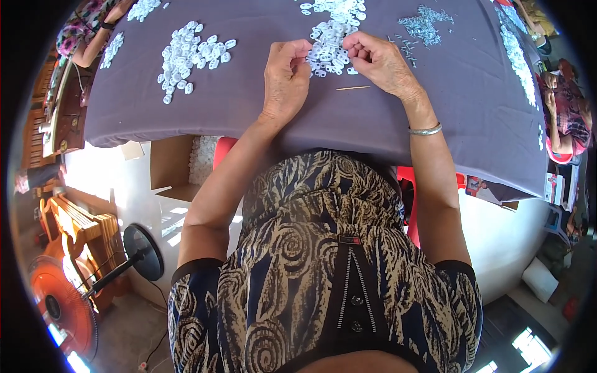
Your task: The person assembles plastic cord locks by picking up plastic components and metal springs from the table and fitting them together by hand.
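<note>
Both of my hands are over the cloth-covered table, on either side of a heap of small white oval plastic pieces with holes (329,46). On the heap's left side is my left hand (287,81), thumb and fingertips closed in a pinch at the edge of the pieces. Across from it, my right hand (380,62) is also pinched, fingers curled inward. Whatever sits between the fingertips of either hand is too small to make out. Just below the heap lies a thin wooden stick (353,87). Right of my right hand, small silvery metal pins or screws (426,26) are scattered.
A second pile of white pieces (186,56) lies to the left on the grey tablecloth (249,15). Other people sit at the table's far left and right, with more white pieces near them. An open cardboard box (171,163) and a standing fan (62,304) are on the floor.
</note>
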The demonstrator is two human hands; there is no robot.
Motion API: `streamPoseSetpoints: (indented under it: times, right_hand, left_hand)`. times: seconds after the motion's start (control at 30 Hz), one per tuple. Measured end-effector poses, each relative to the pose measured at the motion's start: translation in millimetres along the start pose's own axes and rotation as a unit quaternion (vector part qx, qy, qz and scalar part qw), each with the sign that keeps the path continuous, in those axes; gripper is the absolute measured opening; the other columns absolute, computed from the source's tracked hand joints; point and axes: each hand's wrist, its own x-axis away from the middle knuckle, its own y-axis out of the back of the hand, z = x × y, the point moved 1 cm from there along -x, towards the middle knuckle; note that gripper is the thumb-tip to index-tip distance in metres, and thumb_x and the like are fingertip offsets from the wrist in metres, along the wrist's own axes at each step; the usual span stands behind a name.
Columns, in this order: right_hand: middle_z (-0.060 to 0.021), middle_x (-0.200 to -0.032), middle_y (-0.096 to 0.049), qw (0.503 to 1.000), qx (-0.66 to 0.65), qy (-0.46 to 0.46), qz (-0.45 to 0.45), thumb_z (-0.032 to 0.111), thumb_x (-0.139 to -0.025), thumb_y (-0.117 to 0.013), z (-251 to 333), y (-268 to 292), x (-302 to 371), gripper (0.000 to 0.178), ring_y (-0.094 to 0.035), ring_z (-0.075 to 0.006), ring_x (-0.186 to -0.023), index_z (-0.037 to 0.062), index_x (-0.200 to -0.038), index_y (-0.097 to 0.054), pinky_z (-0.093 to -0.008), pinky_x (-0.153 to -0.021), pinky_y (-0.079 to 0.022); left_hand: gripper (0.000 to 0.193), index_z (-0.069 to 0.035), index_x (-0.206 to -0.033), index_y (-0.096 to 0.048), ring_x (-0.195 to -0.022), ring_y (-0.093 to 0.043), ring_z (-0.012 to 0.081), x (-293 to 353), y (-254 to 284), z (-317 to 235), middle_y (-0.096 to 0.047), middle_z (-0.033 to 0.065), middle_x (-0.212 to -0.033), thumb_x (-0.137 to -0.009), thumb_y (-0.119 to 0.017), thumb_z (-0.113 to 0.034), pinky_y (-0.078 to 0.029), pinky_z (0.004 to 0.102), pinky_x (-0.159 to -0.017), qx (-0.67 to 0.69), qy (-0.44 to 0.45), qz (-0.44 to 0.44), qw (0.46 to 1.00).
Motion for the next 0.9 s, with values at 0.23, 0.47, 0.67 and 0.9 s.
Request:
streamPoseSetpoints:
  times: [0.23,0.47,0.67,0.9]
  right_hand:
    - [-0.0026,-0.076,-0.056,0.994,0.094,0.018,-0.044,0.005,-0.080,-0.065,-4,-3,-1,0.014,-0.053,-0.0106,-0.067,0.0030,-0.092,-0.060,-0.0254,-0.062,-0.047]
    - [-0.0031,-0.075,-0.056,0.996,0.086,-0.018,-0.007,0.009,-0.078,-0.069,-4,-4,-2,0.013,-0.052,-0.0112,-0.064,0.0024,-0.086,-0.061,-0.0266,-0.060,-0.046]
    - [0.0007,-0.067,-0.054,0.999,0.046,-0.013,-0.015,0.008,-0.077,-0.070,0,-1,0,0.013,-0.048,-0.0069,-0.060,0.0032,-0.083,-0.060,-0.0241,-0.056,-0.043]
    - [0.0053,-0.062,-0.052,0.998,-0.020,-0.054,-0.015,0.009,-0.081,-0.069,1,0,0,0.010,-0.044,-0.0018,-0.059,0.0038,-0.082,-0.061,-0.0197,-0.054,-0.039]
  left_hand:
    - [0.022,-0.002,-0.101,-0.060,-0.087,-0.055,0.0099,0,0,2,-0.053,0.0036,-0.099,-0.085,-0.052,0.009,-0.046,0.0216,-0.078,-0.007,-0.023,0.001,1.000]
    - [0.021,-0.002,-0.101,-0.060,-0.087,-0.054,0.0084,1,-1,1,-0.053,0.0032,-0.099,-0.085,-0.053,0.009,-0.046,0.0209,-0.077,-0.004,-0.015,0.001,1.000]
    - [0.020,-0.002,-0.099,-0.061,-0.085,-0.055,0.0097,0,0,-5,-0.054,0.0034,-0.097,-0.083,-0.055,0.008,-0.046,0.0213,-0.077,-0.022,-0.014,0.002,1.000]
    - [0.021,-0.002,-0.099,-0.061,-0.085,-0.055,0.0101,0,-1,-5,-0.054,0.0036,-0.097,-0.082,-0.055,0.009,-0.046,0.0218,-0.076,-0.012,-0.020,-0.002,1.000]
